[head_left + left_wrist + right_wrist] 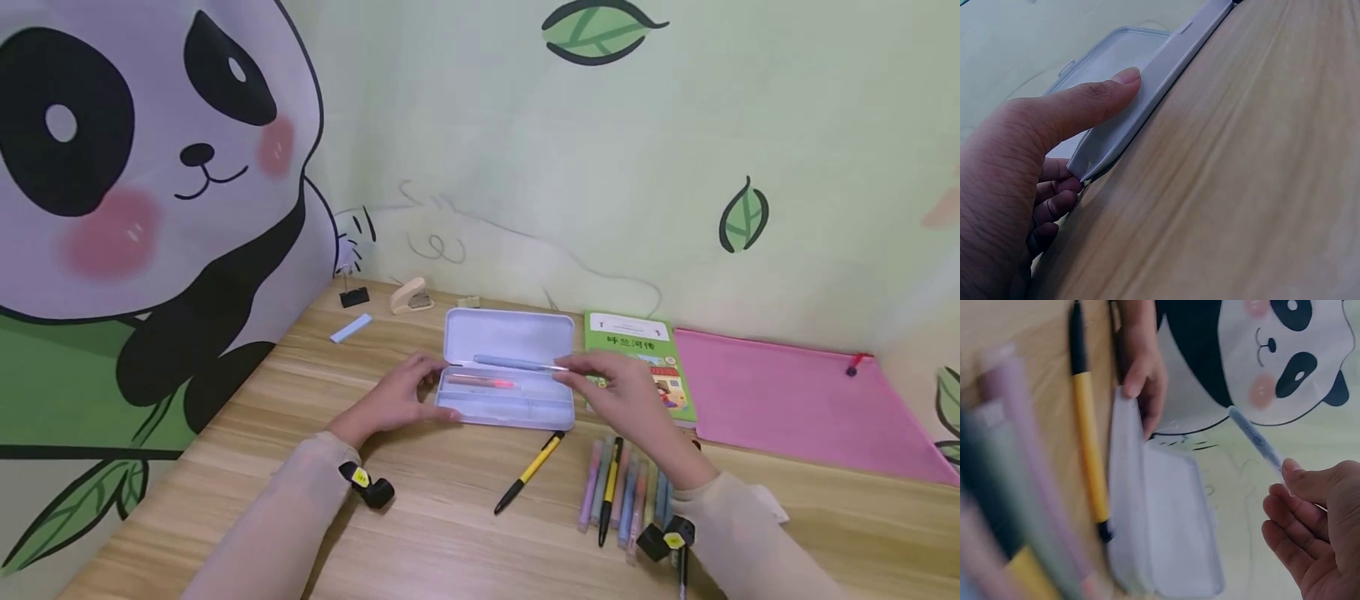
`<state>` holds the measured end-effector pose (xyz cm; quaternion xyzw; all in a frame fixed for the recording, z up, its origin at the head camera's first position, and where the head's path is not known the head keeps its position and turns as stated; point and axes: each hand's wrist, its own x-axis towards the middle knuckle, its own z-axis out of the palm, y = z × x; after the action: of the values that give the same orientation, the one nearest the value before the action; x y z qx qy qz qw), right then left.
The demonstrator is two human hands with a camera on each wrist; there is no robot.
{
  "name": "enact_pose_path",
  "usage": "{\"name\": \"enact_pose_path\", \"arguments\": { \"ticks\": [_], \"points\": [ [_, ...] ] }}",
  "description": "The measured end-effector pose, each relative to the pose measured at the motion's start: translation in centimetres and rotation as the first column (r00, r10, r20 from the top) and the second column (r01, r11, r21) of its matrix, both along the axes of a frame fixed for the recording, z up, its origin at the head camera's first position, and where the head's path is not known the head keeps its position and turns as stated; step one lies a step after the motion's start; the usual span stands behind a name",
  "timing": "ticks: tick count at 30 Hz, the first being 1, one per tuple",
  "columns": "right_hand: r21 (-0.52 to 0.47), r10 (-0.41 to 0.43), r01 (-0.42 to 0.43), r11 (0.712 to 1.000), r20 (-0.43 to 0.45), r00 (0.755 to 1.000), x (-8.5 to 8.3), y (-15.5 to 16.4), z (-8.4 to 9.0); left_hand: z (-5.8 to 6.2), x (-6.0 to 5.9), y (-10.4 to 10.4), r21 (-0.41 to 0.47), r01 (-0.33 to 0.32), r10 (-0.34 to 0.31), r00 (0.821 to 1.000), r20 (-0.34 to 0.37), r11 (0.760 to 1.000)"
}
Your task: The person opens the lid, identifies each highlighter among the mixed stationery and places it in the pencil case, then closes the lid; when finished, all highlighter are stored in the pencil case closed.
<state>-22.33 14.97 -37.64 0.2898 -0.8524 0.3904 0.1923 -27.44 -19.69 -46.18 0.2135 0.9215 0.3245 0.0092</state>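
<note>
A white pencil case (504,398) lies open on the wooden desk, its lid standing up at the back. My left hand (429,388) grips its left end, the thumb (1094,100) pressed on the front wall of the case (1147,94) and the fingers curled behind. My right hand (583,377) pinches one end of a grey-blue pen (517,362) and holds it level just over the tray. In the right wrist view that pen (1252,434) sticks out from the fingertips (1291,472), above the case (1166,531). A pink-red pen (483,382) lies inside the tray.
A yellow and black pen (528,472) lies in front of the case. Several pastel pens (622,492) sit under my right forearm. A green book (637,346) and a pink pouch (795,400) lie to the right. A stapler (411,297), binder clip (354,296) and blue eraser (351,328) are at the back left.
</note>
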Motion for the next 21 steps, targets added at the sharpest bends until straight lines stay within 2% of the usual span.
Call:
{"name": "enact_pose_path", "arguments": {
  "ticks": [3,8,10,16,21],
  "points": [
    [-0.016,0.021,-0.021,1.000,0.011,1.000,-0.5,-1.4,1.1,-0.2,-0.1,-0.1,-0.003,0.000,0.000,1.000,-0.007,1.000],
    [-0.069,0.066,-0.069,0.995,-0.040,0.997,-1.2,-3.6,2.9,-0.2,0.0,-0.2,0.001,-0.009,0.009,1.000,-0.003,1.000],
    [-0.065,0.070,-0.073,0.995,-0.045,0.997,-1.3,-4.1,3.2,0.0,0.1,-0.1,0.000,-0.003,0.003,1.000,0.002,1.000],
    [-0.004,0.055,-0.055,0.998,-0.026,0.998,-1.8,-3.9,2.6,0.1,0.2,0.1,0.009,-0.002,0.001,1.000,0.015,1.000],
    [0.067,0.053,-0.058,0.996,0.077,0.996,-2.7,-3.7,1.7,-0.1,0.0,0.0,0.014,-0.007,0.007,1.000,0.020,1.000]
  ]
}}
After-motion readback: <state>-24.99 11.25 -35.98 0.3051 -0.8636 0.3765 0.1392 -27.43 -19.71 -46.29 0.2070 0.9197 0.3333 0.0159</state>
